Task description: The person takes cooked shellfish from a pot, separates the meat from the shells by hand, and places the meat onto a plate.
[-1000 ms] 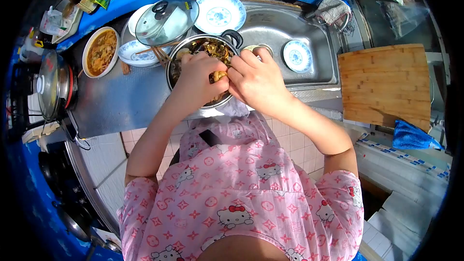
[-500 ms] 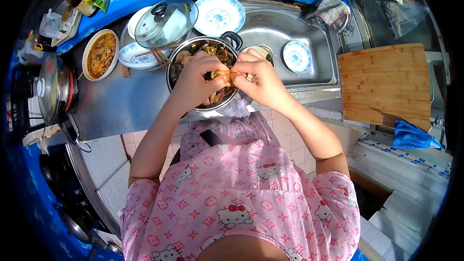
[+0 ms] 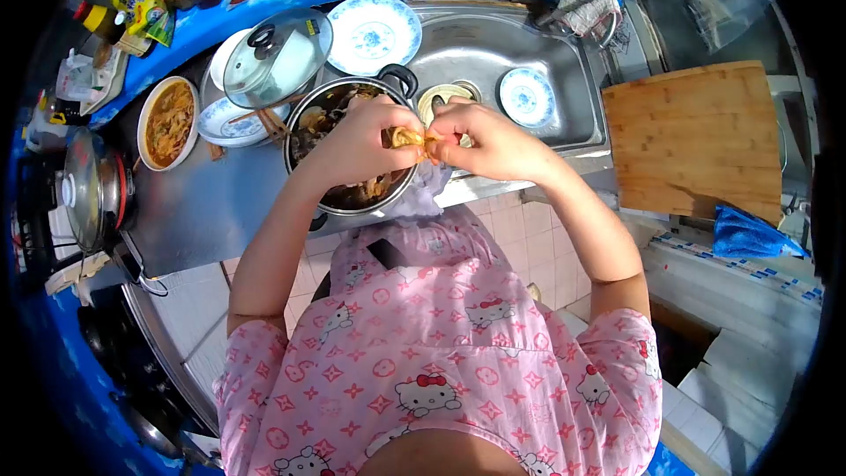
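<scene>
A yellowish-brown piece of food (image 3: 407,137) is stretched between my two hands, over the right rim of a steel pot (image 3: 293,178). My left hand (image 3: 363,148) pinches one side of it, thumb and fingers closed. Pressed against the other end are the fingertips of my right hand (image 3: 492,143), also closed. What kind of food it is, I cannot tell. Dark, brownish cooked pieces (image 3: 319,122) fill the pot, partly hidden under my left hand. Wooden chopsticks (image 3: 271,123) lean at the pot's left edge.
A steel sink (image 3: 458,35) holds a small patterned plate (image 3: 527,97). Left of the pot are a glass lid (image 3: 280,57), stacked dishes (image 3: 231,123) and a bowl of stew (image 3: 169,123). A large patterned plate (image 3: 374,33) lies behind. A wooden board (image 3: 692,141) stands at right.
My hands have shifted right relative to the pot, bringing the food piece from above its contents to its right rim. More of the piece shows now. The view has shifted slightly.
</scene>
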Tool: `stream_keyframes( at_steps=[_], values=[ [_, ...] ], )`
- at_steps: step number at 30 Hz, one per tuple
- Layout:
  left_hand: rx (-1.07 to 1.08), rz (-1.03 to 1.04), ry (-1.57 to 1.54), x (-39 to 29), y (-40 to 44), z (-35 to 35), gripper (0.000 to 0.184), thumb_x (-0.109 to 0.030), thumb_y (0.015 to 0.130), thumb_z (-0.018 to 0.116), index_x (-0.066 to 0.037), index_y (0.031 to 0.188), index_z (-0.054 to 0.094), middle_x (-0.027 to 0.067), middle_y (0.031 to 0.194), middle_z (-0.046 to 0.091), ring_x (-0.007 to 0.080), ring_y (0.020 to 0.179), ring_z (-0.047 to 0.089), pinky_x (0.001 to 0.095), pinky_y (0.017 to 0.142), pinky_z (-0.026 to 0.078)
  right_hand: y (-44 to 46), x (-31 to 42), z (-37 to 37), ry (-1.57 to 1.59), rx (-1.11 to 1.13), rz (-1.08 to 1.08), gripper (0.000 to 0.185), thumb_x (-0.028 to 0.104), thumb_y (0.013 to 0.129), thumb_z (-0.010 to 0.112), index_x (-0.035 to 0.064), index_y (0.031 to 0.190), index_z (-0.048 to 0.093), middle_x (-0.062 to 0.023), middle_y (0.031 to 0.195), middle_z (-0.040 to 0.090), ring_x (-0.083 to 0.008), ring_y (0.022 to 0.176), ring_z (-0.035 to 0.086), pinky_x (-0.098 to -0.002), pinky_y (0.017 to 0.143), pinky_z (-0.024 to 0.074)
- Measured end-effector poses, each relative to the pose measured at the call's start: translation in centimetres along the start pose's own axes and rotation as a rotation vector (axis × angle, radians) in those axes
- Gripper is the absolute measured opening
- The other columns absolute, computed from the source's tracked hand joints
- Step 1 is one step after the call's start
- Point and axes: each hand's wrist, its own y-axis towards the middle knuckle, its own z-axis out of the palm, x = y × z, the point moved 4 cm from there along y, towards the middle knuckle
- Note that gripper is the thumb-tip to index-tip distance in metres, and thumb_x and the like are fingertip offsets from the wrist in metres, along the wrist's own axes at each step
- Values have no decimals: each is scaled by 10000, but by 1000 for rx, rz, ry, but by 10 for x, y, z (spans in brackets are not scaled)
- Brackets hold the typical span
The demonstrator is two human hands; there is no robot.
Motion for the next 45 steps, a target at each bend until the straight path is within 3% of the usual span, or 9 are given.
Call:
stream_keyframes(
  at_steps=[4,7,12,16,22,25,32,36,45],
  values=[
    [149,48,136,-21,21,7,162,-150,661,642,-81,795,583,20,784,562,192,902,496,336,882,280,-5,-5,-11,-298,-47,-100,159,208,724,585,54,726,626,-91,721,566,-274,818,540,-393,771,399],
    [132,74,147,-18,37,14,155,-144,664,635,-77,795,586,24,784,554,197,885,498,337,875,293,-13,-8,-23,-428,-131,-118,110,161,737,591,52,735,607,-67,737,539,-249,802,492,-375,772,361],
    [36,-128,-90,13,65,44,112,-131,766,600,-57,850,593,46,813,570,203,836,509,343,850,309,-20,-24,-44,-694,-284,-183,121,185,684,637,74,720,602,-47,746,521,-221,804,485,-349,742,367],
    [-52,17,40,10,85,56,120,-119,777,589,-49,875,595,48,839,586,206,843,513,352,819,309,-20,-42,-51,-901,-271,-249,162,218,638,665,99,713,585,-20,730,502,-192,793,485,-331,718,369],
    [-350,-36,175,7,110,71,123,-162,763,564,-62,806,621,29,794,590,217,864,506,399,832,284,-13,-66,-70,-936,-374,-240,127,209,651,642,92,676,596,-9,703,509,-171,784,492,-326,706,358],
    [-362,-40,170,3,116,73,107,-153,769,551,-72,805,610,30,817,575,210,860,489,389,834,280,-16,-80,-83,-662,-397,-136,105,185,698,608,83,697,583,-20,713,506,-184,782,486,-335,702,351],
    [-346,19,-195,4,132,80,81,-109,806,549,-50,855,574,53,867,549,189,872,471,336,858,273,-31,-116,-101,233,-215,-55,89,146,775,572,58,779,581,-79,762,509,-241,800,490,-342,725,363],
    [-268,-28,-6,-7,141,82,122,-121,822,548,-47,916,568,46,900,549,185,897,476,338,871,268,-36,-91,-121,-542,-337,-186,117,143,738,601,53,806,570,-73,772,497,-259,801,475,-356,710,358],
    [-316,-60,63,0,162,85,114,-130,824,533,-55,905,563,28,828,522,186,872,469,340,839,266,-19,-97,-128,-1008,-218,-378,167,222,682,656,110,737,546,-24,730,479,-197,778,478,-318,678,356]
  ],
)
